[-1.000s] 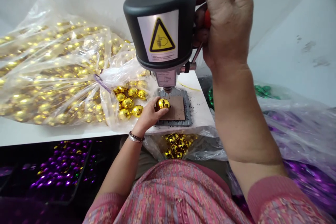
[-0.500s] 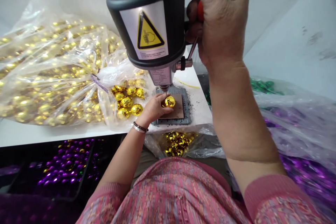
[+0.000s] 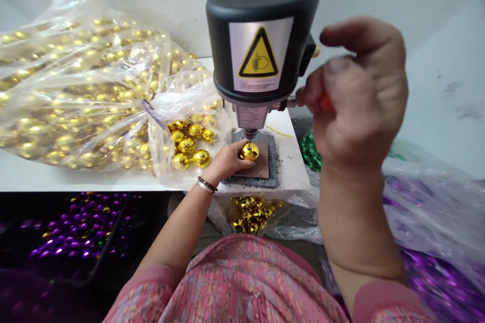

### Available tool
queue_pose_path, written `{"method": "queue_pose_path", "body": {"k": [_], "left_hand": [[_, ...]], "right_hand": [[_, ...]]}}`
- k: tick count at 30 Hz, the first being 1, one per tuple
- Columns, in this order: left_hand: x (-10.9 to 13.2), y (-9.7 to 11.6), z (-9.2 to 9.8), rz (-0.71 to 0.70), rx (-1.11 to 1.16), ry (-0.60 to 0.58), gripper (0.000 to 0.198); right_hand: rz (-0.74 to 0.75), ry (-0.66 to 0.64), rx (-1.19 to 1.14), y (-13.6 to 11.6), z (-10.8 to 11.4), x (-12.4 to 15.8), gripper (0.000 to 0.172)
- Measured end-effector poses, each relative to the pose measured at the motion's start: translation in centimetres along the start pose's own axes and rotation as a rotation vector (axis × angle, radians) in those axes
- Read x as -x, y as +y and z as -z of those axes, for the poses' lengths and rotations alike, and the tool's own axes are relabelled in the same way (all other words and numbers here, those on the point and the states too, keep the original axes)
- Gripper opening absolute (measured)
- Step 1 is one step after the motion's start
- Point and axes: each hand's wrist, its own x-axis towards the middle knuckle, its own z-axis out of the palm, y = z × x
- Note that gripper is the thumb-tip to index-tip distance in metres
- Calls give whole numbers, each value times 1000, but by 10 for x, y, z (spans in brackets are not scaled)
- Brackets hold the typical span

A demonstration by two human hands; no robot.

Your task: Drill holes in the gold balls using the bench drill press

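Observation:
A bench drill press (image 3: 265, 2) with a black housing and a yellow warning triangle stands in front of me. My left hand (image 3: 227, 160) pinches a shiny gold faceted ball (image 3: 250, 152) between thumb and fingers. It steadies the ball on a brown board (image 3: 262, 166) over the grey drill base (image 3: 274, 157), directly beneath the chuck (image 3: 250, 132). The bit's tip is at the top of the ball; how deep it sits I cannot tell. Right of the housing, my right hand (image 3: 361, 96) is closed around the red knob (image 3: 327, 103) of the feed lever, its index finger raised.
A tied clear bag (image 3: 94, 111) of gold balls fills the table's left, with several loose gold balls (image 3: 200, 158) beside it. Dark shavings lie around the base. Below the edge hangs a bag of gold pieces (image 3: 252, 214). Purple beads (image 3: 76, 232) sit lower left, purple and green ones right.
My right hand has come down and toward me with the lever knob, and its index finger has lifted. The view has shifted, so the drill press appears further right. My left hand still holds the ball.

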Motion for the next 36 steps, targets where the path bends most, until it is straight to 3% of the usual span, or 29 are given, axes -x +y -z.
{"method": "queue_pose_path", "body": {"k": [5, 9, 28, 36], "left_hand": [[2, 2, -2, -4, -16, 12, 55], [4, 4, -2, -13, -9, 23, 47], [11, 18, 2, 29, -105, 69, 42], [12, 17, 2, 51, -141, 46, 51]], "right_hand": [[30, 51, 180, 10, 13, 44, 20], [36, 113, 240, 18, 13, 58, 16], [153, 156, 59, 38, 13, 68, 11], [259, 154, 22, 48, 11, 64, 9]]}}
